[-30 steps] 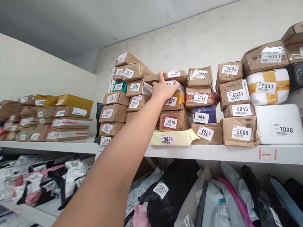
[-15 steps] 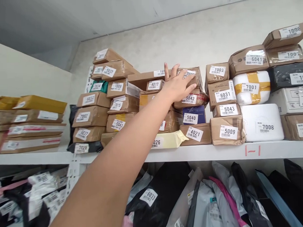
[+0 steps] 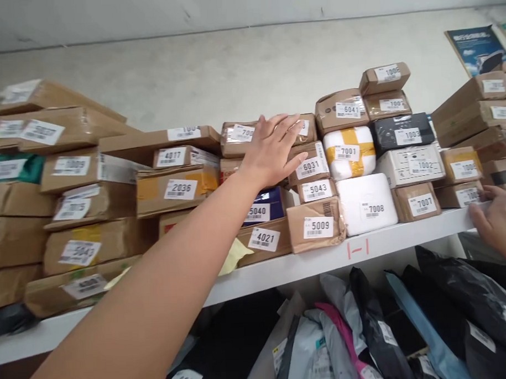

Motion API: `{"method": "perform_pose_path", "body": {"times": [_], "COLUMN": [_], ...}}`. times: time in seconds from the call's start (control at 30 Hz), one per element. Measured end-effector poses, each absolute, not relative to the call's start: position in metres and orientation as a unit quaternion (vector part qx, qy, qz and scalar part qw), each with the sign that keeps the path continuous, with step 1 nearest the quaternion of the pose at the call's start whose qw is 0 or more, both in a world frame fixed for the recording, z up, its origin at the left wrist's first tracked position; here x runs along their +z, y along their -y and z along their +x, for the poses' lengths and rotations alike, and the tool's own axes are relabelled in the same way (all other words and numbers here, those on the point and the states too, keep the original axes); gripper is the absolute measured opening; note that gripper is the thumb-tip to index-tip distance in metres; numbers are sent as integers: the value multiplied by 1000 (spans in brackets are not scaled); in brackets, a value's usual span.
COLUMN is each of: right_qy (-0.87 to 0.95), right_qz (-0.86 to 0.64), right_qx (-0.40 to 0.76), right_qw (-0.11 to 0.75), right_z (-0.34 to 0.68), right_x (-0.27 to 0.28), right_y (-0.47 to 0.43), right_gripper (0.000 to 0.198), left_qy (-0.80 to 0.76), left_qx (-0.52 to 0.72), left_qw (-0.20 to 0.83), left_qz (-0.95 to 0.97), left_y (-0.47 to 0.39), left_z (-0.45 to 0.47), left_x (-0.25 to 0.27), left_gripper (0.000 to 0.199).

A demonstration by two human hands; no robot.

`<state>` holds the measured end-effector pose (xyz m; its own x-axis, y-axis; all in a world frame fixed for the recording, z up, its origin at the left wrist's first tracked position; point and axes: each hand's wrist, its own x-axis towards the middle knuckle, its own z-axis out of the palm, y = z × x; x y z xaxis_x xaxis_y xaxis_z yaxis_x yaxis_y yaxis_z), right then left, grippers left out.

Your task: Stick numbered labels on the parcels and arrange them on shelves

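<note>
My left hand (image 3: 272,147) reaches up from the lower left with its fingers spread. It lies over the upper boxes, partly covering a brown box labelled 7003 (image 3: 309,131); light contact is hard to tell. Just below its thumb sits the brown box labelled 6031 (image 3: 311,166). To the left stands another taped brown box (image 3: 232,140), its label partly hidden by the hand. My right hand (image 3: 497,222) enters at the right edge, thumb and fingers apart, beside a small brown box (image 3: 456,195) at the shelf edge. Whether it touches the box or shelf is unclear.
A white shelf (image 3: 322,260) marked 1-1 bears stacked, labelled parcels, including a white parcel labelled 7008 (image 3: 367,205) and a black box (image 3: 402,132). Bagged parcels (image 3: 325,347) stand packed underneath. A poster (image 3: 478,50) hangs on the wall at upper right.
The view has turned right and come closer to the shelf. My left hand has shifted right along the upper boxes, and my right hand has come into view.
</note>
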<state>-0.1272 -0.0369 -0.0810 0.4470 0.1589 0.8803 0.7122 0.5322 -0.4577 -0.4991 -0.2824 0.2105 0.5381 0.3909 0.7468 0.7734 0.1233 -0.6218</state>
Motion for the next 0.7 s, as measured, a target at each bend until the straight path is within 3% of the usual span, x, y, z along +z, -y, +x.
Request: {"method": "perform_pose_path", "body": {"times": [0.17,0.37,0.5,0.6,0.7], "right_qy": [511,533,591,624,511], "right_qz": [-382,-297,-222,-181,-196], "right_qx": [-223,-237,-247,-243,-242], "right_qw": [737,756,735,720,801], "right_z": [-126,-130,-114,-75,-6], "right_x": [-83,-78,-72,-66,-54], "right_y": [30,29,34,30,6], "right_gripper": [66,53,63,65,53], "left_qy": [506,475,396,302,228], "left_qx": [-147,-237,-302,-285,-243], "left_qw": [581,634,637,621,586], "left_qz": [-620,-562,-589,-665,-739], "left_y": [269,262,238,212,179], "left_z": [-471,-410,-334,-271,-215], "left_x": [208,193,181,157,116], "left_gripper": [63,53,41,32,27]}}
